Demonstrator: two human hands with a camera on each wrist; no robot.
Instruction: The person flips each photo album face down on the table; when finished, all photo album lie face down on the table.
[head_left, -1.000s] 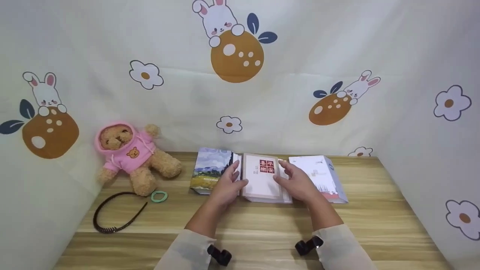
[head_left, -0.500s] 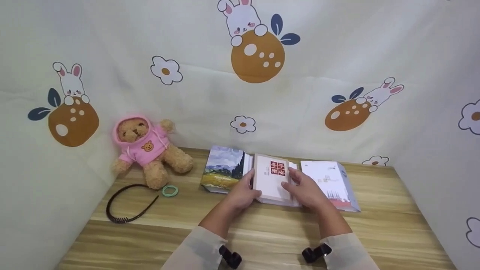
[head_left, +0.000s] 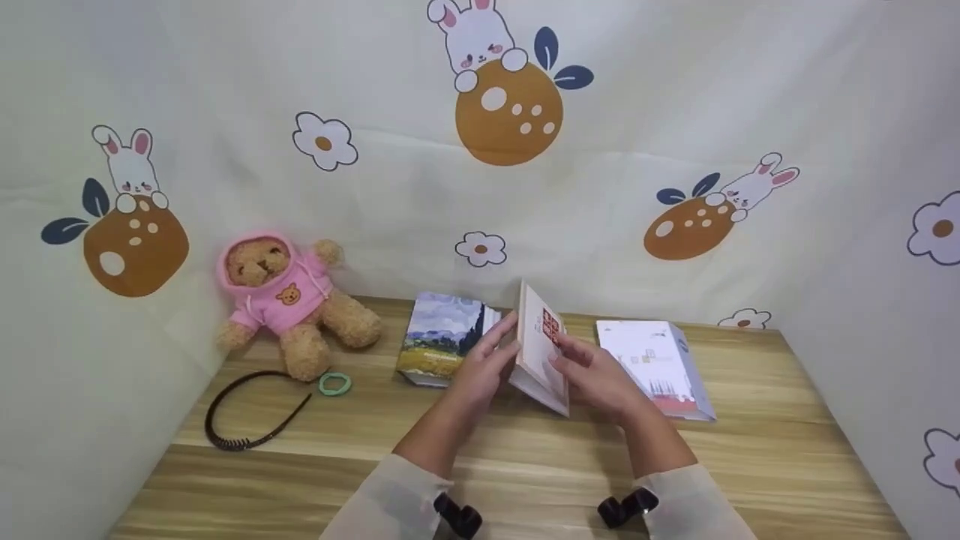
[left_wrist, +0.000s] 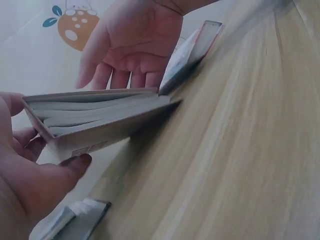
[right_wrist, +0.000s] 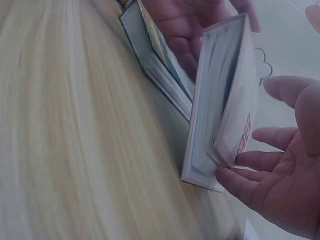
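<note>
A cream book with a red square mark (head_left: 541, 352) stands up on its edge on the wooden tabletop (head_left: 525, 472), tipped a little to one side. Two hands hold it between them. The left hand (head_left: 487, 367) is on the back of the book, with its fingers and thumb curled round the edge. In the left wrist view you can see the thumb under the book and the fingers behind it. The right hand (head_left: 596, 375) is on the front side. Its fingers (right_wrist: 245, 187) are almost straight, and the tips touch the cover near the red mark. It does not wrap round the book.

Just to the left of the cream book lies a book with a painted landscape cover (head_left: 442, 337), flat on the tabletop. To the right, a bit apart, lies a white book with a blue spine (head_left: 656, 364).

Far to the left sits a teddy bear in a pink hoodie (head_left: 289, 300), leaning on the curtain. In front of the bear are a small green hair tie (head_left: 334, 384) and a dark headband (head_left: 251, 420), both flat on the wood.

Behind it all hangs a pale curtain with bunnies and flowers (head_left: 675, 112).
</note>
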